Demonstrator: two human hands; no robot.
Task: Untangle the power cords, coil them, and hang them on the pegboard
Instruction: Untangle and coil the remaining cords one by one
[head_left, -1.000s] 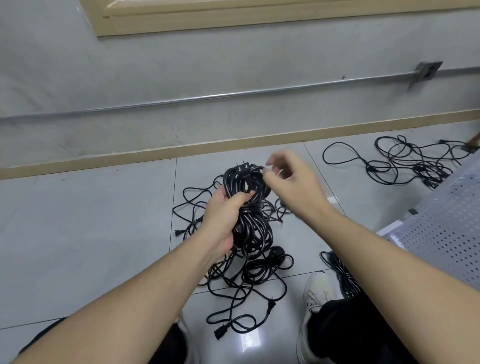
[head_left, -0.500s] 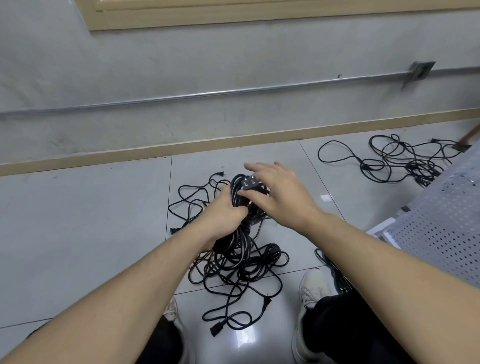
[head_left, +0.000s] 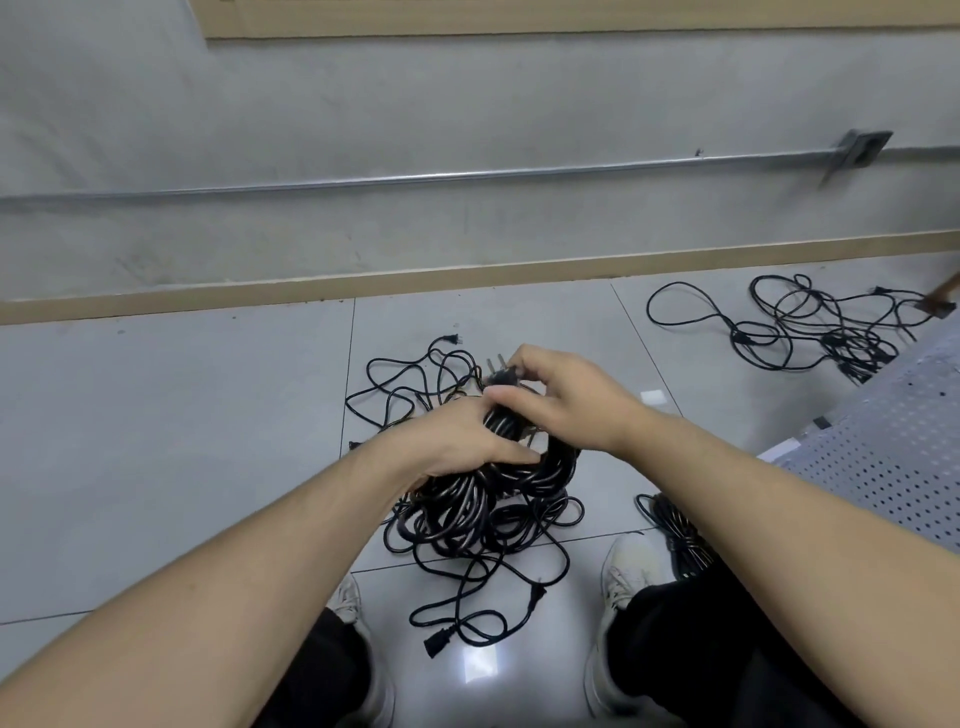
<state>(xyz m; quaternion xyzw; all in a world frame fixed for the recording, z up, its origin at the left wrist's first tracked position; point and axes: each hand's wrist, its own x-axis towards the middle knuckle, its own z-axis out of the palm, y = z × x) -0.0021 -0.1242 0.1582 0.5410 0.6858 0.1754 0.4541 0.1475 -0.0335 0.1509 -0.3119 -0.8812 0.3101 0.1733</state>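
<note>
Grey floor (head_left: 171, 441): left hand (head_left: 457, 441) grips cord bundle (head_left: 498, 499); right hand (head_left: 566, 400) pinches plug (head_left: 501, 374).

No readable text, label, brand, number or sign shows anywhere.

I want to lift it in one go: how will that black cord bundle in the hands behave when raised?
The cord bundle will probably sag and shed loops, since strands trail loosely onto the floor tiles. Likely hefty, with many thick turns. The left hand grips only part; the right hand pinches the plug.
</note>
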